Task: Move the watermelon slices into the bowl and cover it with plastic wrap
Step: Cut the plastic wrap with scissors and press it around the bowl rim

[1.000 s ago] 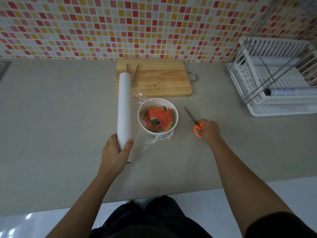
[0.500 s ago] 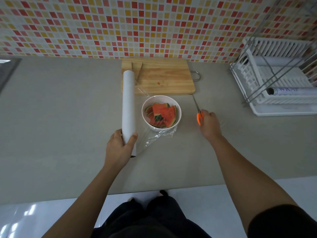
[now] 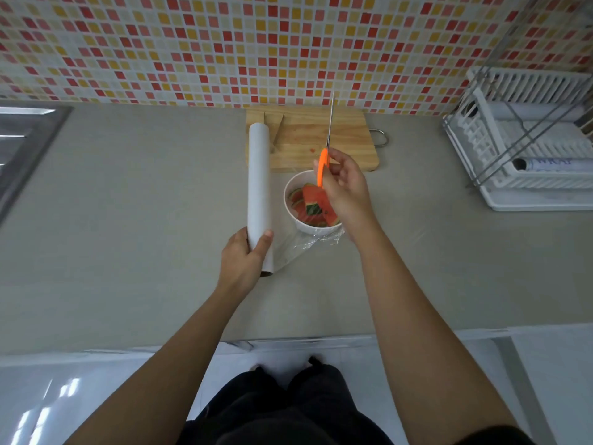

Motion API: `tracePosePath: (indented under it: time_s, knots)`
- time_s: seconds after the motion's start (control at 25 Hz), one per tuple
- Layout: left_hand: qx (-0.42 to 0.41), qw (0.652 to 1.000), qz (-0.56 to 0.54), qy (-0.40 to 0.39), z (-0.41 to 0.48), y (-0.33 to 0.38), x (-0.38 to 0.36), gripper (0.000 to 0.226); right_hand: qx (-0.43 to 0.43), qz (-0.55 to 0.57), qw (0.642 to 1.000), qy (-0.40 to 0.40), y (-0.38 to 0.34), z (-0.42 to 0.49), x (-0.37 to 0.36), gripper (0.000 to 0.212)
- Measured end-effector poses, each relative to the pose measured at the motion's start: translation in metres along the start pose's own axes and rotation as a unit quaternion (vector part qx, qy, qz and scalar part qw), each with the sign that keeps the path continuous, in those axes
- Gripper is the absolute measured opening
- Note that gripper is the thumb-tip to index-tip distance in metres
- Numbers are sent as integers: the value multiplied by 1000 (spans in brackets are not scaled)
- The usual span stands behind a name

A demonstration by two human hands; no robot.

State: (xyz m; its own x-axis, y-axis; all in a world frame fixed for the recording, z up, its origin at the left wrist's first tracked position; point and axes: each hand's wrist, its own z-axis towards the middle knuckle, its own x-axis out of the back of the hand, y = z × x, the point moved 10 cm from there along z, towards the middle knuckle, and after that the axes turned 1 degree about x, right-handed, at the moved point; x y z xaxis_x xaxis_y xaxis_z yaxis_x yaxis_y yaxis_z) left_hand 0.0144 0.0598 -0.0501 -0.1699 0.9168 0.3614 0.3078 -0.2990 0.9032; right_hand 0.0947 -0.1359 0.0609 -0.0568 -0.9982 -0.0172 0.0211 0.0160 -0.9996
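Observation:
A white bowl (image 3: 293, 191) on the grey counter holds several red watermelon slices (image 3: 313, 202). A clear sheet of plastic wrap (image 3: 301, 244) runs from the white roll (image 3: 258, 184) across the bowl and lies crumpled at its near side. My left hand (image 3: 244, 255) grips the near end of the roll, which lies just left of the bowl. My right hand (image 3: 345, 187) hovers over the bowl, holding orange-handled scissors (image 3: 324, 162) with the blades pointing away toward the wall. The hand hides the bowl's right side.
A wooden cutting board (image 3: 305, 136) lies behind the bowl against the tiled wall. A white dish rack (image 3: 526, 149) with a second roll (image 3: 552, 163) stands at the right. A steel sink edge (image 3: 22, 139) shows at the left. The counter's front edge (image 3: 288, 342) is near my body.
My right hand picked the scissors up off the counter right of the bowl and carried them up over the bowl, blades now pointing away. The left hand kept its grip on the roll.

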Motion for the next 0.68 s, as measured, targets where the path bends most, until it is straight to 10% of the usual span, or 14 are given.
tracePosePath:
  time_s: [0.68]
  knots:
    - [50,993,-105,10,-15,3,-8,36,-216,21,971,-98,137,-194,-25,25]
